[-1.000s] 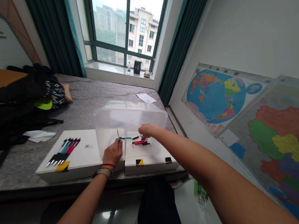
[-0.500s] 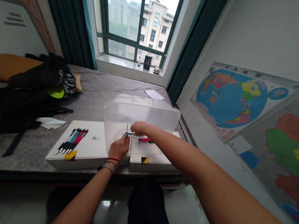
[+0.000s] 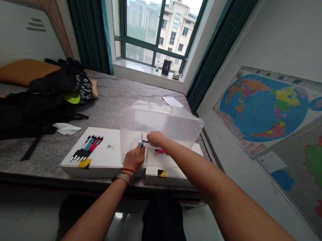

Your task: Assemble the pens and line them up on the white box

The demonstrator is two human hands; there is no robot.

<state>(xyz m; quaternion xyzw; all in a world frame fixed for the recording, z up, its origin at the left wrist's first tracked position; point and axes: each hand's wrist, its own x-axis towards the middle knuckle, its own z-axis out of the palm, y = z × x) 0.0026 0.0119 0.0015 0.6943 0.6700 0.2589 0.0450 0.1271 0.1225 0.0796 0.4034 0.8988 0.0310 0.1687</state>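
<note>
My left hand (image 3: 134, 158) is closed around a teal pen piece (image 3: 142, 144), with a thin refill-like stick (image 3: 142, 136) pointing up from it. Close beside it, my right hand (image 3: 155, 139) pinches a small dark and silver pen part (image 3: 145, 141) that reaches toward the left hand; whether the parts touch I cannot tell. Both hands are at the open side of a clear plastic bin (image 3: 175, 121) tipped on its side. Red pen pieces (image 3: 160, 151) lie under my right wrist on the right white box (image 3: 151, 171), partly hidden.
Several pens (image 3: 87, 148) lie in a row on the left white box (image 3: 112, 135). A crumpled tissue (image 3: 66, 128), a black bag (image 3: 33, 111) and an orange cushion (image 3: 20, 72) are farther left. White paper (image 3: 173, 102) lies behind the bin. The wall with maps (image 3: 251, 107) rises on the right.
The whole view has shifted, so things sit farther right in the picture. My hands stay close together at the bin, and the right hand's part is at a slightly different angle.
</note>
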